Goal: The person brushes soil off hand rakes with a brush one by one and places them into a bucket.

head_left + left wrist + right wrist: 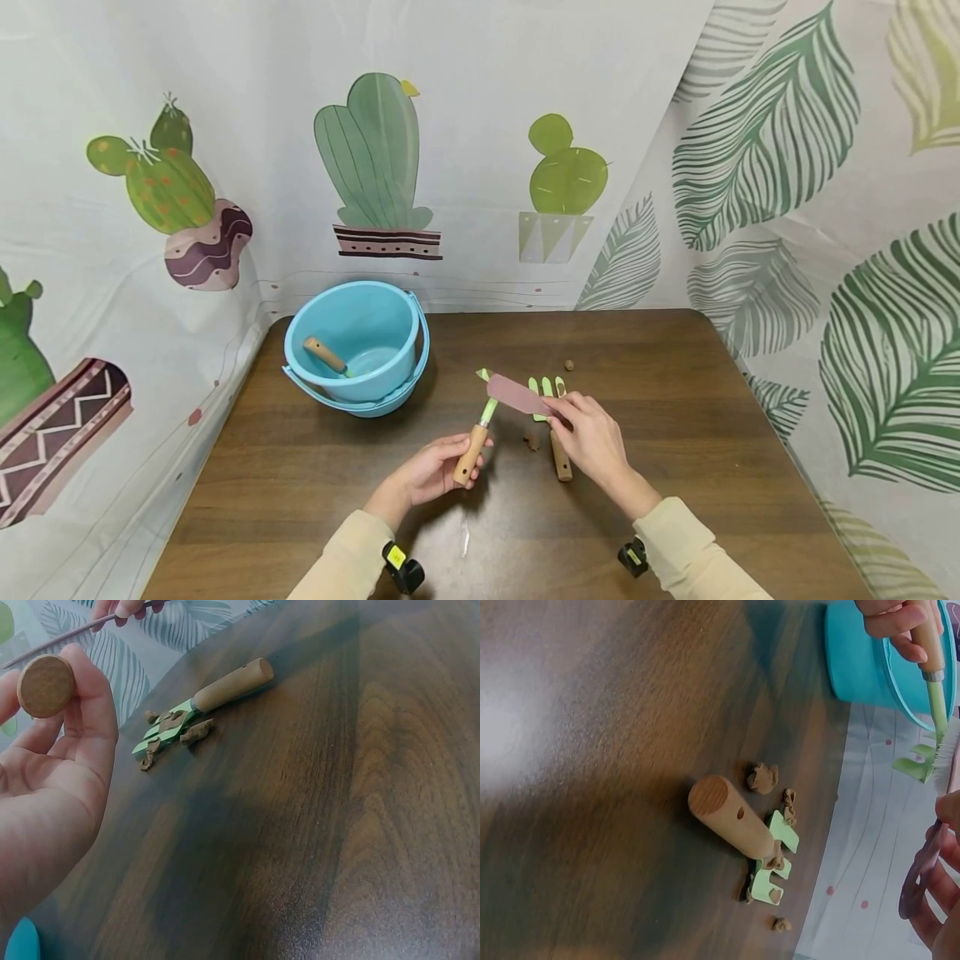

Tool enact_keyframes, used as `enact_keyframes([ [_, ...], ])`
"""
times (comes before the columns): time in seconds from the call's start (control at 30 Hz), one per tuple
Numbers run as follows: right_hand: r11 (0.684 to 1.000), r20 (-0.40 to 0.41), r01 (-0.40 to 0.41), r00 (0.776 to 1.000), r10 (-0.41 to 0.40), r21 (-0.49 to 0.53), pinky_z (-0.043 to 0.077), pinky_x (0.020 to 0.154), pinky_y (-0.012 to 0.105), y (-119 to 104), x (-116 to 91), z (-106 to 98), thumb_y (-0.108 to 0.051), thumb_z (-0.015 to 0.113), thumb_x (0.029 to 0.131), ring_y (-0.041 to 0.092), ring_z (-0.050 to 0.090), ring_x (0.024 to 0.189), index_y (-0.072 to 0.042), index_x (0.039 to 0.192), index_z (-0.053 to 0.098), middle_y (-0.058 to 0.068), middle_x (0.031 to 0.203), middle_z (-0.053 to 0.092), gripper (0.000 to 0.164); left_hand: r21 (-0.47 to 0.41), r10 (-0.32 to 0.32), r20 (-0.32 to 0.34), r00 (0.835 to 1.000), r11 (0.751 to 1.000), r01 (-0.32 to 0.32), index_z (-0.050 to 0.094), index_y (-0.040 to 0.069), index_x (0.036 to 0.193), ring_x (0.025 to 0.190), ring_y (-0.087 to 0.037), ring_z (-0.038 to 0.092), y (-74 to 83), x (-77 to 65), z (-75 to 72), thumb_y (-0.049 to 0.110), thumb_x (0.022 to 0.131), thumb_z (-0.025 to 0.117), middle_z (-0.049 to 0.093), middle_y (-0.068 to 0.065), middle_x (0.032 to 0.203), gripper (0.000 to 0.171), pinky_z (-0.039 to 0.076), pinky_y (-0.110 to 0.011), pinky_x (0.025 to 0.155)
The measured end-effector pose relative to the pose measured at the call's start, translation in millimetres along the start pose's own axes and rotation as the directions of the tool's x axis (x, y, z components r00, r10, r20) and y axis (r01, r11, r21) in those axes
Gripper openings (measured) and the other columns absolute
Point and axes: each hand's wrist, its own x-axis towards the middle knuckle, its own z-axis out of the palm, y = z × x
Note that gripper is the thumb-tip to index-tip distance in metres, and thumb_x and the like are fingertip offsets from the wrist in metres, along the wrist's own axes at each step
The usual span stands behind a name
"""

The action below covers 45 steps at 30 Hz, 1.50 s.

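My left hand (431, 473) grips the wooden handle (470, 456) of a small hand rake, its green pronged head (915, 766) raised above the table. In my right hand (592, 437) is a pink brush (517, 395); its white bristles (946, 746) meet the rake's head in the right wrist view, where contact is partly cut off by the frame edge. Below the hands lies a green hand fork with a wooden handle (232, 685), brown clumps (763, 778) on and around its tines. From the left wrist, mostly the handle's round butt (46, 686) shows.
A light blue bucket (352, 292) with its handle down stands at the back left of the brown table (675, 392). Inside it leans another wooden-handled tool (325, 354). One small brown crumb (569, 365) lies farther back. Printed cloth (480, 167) hangs behind.
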Motion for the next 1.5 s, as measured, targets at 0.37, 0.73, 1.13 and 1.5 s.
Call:
enact_keyframes([
  [0.37, 1.0, 0.002, 0.008, 1.0, -0.008, -0.023, 0.043, 0.052, 0.028, 7.6, -3.2, -0.8, -0.014, 0.076, 0.071, 0.01, 0.053, 0.069, -0.019, 0.099, 0.072, -0.007, 0.083, 0.062, 0.028, -0.018, -0.001, 0.0, 1.0, 1.0, 0.001, 0.039, -0.005, 0.132, 0.076, -0.012, 0.058, 1.1, -4.5, -1.1, 0.02, 0.101, 0.031, 0.057, -0.002, 0.092, 0.041, 0.049, -0.025, 0.068],
  [0.73, 1.0, -0.019, 0.004, 1.0, -0.005, -0.029, 0.044, 0.053, 0.031, 15.5, -6.6, -2.9, -0.012, 0.075, 0.071, 0.012, 0.055, 0.07, -0.017, 0.098, 0.072, -0.007, 0.083, 0.063, 0.028, 0.023, 0.004, 0.003, 1.0, 1.0, -0.004, 0.045, -0.001, 0.129, 0.077, -0.011, 0.059, 1.0, -7.5, -1.3, 0.018, 0.1, 0.032, 0.059, -0.002, 0.092, 0.037, 0.049, -0.025, 0.069],
  [1.13, 0.999, -0.014, -0.007, 1.0, 0.006, -0.042, 0.045, 0.052, 0.03, 20.4, -9.3, -5.2, -0.012, 0.076, 0.07, 0.012, 0.055, 0.07, -0.018, 0.096, 0.073, -0.007, 0.082, 0.063, 0.027, 0.038, -0.021, -0.024, 0.999, 0.999, 0.022, 0.029, -0.011, 0.136, 0.078, -0.013, 0.058, 2.1, -9.9, -3.7, 0.017, 0.1, 0.033, 0.058, -0.003, 0.093, 0.046, 0.048, -0.026, 0.07],
  [1.5, 0.999, -0.004, -0.024, 1.0, 0.023, -0.028, 0.045, 0.053, 0.032, 19.0, -10.1, -5.7, -0.012, 0.075, 0.071, 0.012, 0.055, 0.07, -0.018, 0.097, 0.072, -0.007, 0.083, 0.063, 0.026, 0.067, -0.033, -0.043, 0.999, 0.997, 0.035, 0.029, -0.01, 0.136, 0.079, -0.013, 0.057, 2.2, -10.8, -5.2, 0.02, 0.099, 0.036, 0.058, -0.002, 0.093, 0.048, 0.048, -0.026, 0.07],
])
